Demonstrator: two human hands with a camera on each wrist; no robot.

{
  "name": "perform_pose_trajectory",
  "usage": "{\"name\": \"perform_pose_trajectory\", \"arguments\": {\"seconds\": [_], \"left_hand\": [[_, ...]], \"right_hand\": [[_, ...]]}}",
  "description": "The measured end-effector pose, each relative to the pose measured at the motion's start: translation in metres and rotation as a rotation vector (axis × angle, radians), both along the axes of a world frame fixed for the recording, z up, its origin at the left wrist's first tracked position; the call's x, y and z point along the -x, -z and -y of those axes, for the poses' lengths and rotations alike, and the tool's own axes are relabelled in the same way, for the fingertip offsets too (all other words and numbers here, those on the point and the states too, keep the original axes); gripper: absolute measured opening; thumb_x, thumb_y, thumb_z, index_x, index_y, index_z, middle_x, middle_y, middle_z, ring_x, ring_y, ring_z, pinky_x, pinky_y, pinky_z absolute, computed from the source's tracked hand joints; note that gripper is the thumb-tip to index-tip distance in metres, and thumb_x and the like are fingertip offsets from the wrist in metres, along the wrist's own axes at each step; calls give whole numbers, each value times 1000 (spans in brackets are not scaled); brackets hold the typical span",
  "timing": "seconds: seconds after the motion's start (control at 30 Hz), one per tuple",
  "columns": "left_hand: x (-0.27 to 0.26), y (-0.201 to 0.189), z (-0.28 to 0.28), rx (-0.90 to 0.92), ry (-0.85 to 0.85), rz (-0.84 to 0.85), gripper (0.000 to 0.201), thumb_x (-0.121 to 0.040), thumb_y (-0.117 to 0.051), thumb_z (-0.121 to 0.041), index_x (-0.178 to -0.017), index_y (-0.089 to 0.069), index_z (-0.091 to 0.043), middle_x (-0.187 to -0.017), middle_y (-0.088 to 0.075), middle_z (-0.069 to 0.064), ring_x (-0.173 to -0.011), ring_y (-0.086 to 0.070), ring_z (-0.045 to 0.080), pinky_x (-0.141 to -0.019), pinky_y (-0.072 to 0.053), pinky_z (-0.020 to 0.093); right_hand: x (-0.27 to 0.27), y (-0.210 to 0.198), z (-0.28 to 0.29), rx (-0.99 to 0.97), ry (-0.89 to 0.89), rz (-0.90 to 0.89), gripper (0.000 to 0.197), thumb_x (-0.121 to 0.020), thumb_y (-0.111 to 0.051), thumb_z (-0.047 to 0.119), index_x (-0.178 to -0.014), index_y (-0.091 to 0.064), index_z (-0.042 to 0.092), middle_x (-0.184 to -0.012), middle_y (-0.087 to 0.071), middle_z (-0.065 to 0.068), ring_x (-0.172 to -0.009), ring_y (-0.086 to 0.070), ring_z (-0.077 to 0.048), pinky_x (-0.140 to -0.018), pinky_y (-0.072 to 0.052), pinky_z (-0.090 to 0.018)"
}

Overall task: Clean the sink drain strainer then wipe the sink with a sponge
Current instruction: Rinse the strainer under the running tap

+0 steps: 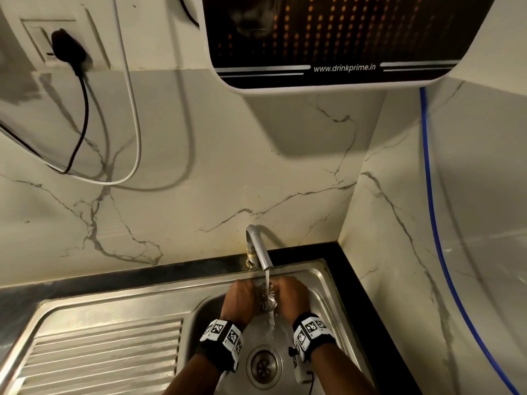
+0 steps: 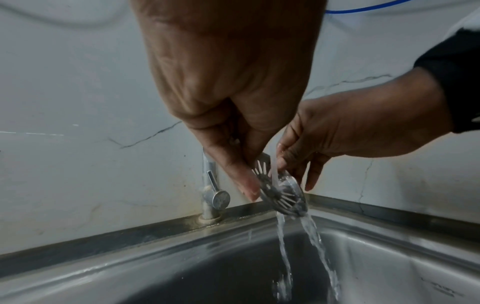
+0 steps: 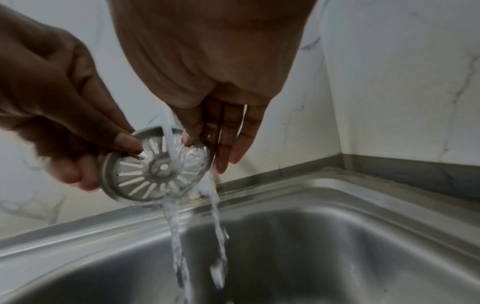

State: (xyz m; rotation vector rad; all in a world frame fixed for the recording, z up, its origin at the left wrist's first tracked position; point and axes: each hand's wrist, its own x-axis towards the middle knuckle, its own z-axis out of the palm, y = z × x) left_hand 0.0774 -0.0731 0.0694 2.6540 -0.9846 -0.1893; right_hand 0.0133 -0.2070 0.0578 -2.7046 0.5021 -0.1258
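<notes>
A round metal drain strainer (image 3: 155, 166) with radial slots is held tilted under the running tap, and water streams off its lower edge into the sink (image 3: 311, 236). My left hand (image 2: 255, 174) pinches the strainer (image 2: 281, 193) at its left rim, thumb on the front. My right hand (image 3: 207, 152) holds the right rim, thumb on the wet face and fingers behind it. In the head view both hands, left (image 1: 242, 295) and right (image 1: 293, 293), meet around the strainer (image 1: 266, 297) just below the spout (image 1: 263, 258). No sponge is in view.
The open drain hole (image 1: 263, 366) lies in the basin below the hands. A ribbed drainboard (image 1: 105, 357) runs to the left. The tap lever (image 2: 217, 195) stands at the back rim. A water purifier (image 1: 342, 38) hangs on the wall above, with cables (image 1: 137, 138) at left.
</notes>
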Motion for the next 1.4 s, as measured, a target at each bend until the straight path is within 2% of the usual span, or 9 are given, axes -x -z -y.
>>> {"name": "perform_pose_trajectory", "arguments": {"seconds": [0.23,0.37,0.5,0.57,0.73,0.93,1.13,1.23,1.4], "left_hand": [[-8,-11,7,-90,35,1,23,-89,-57,-28,-93,-72,-11,-94,-73,10,-91,-70,29,-76,-52,33],[-10,-11,6,-61,103,17,19,-91,-55,-21,-95,-71,-12,-98,-74,9,-93,-69,27,-74,-47,26],[-9,-5,1,42,101,22,23,-94,-55,-20,-89,-75,-11,-89,-75,6,-84,-70,21,-66,-35,15],[-6,-4,-2,52,94,30,25,-96,-54,-20,-89,-75,-10,-89,-75,6,-83,-70,20,-66,-34,13],[-2,-3,0,87,54,-45,23,-94,-54,-19,-89,-75,-12,-90,-74,6,-86,-70,19,-67,-36,13],[-7,-9,3,140,60,-44,19,-90,-59,-18,-79,-73,-12,-80,-74,6,-75,-69,19,-61,-32,12],[-1,-14,5,174,40,-52,22,-91,-59,-19,-78,-75,-12,-77,-74,7,-71,-69,18,-61,-32,13],[-2,-12,2,151,28,-71,23,-92,-57,-19,-81,-76,-13,-81,-75,4,-74,-68,15,-64,-38,13],[-1,-17,-1,162,-26,-85,24,-92,-54,-11,-81,-75,-7,-81,-74,8,-72,-67,19,-66,-45,17]], "right_hand": [[-7,4,-16,88,-113,55,16,-90,-56,21,-92,-72,21,-95,-73,-2,-89,-69,-21,-79,-56,-35],[-10,-2,-15,104,-188,73,27,-96,-47,23,-108,-71,18,-106,-72,-3,-98,-68,-22,-88,-54,-35],[-5,-5,-2,145,-166,48,24,-84,-55,40,-87,-73,24,-86,-74,4,-80,-70,-17,-73,-53,-26],[-1,-5,2,151,-145,4,24,-83,-57,42,-84,-72,24,-87,-73,4,-83,-69,-18,-72,-52,-28],[-1,-7,-7,106,-113,20,18,-87,-57,31,-88,-73,21,-93,-73,0,-89,-68,-19,-75,-54,-31],[-7,-7,-11,54,-155,106,22,-96,-51,28,-100,-72,23,-98,-73,4,-91,-69,-13,-80,-47,-18],[-3,-15,0,5,-118,70,25,-93,-51,42,-94,-72,29,-92,-73,8,-85,-67,-9,-79,-52,-25],[-3,-9,9,12,-38,22,30,-92,-50,38,-78,-69,21,-79,-71,3,-77,-67,-16,-67,-45,-25],[-9,-3,5,78,5,-1,23,-92,-52,28,-83,-71,18,-86,-73,-2,-84,-69,-23,-73,-54,-33]]}}
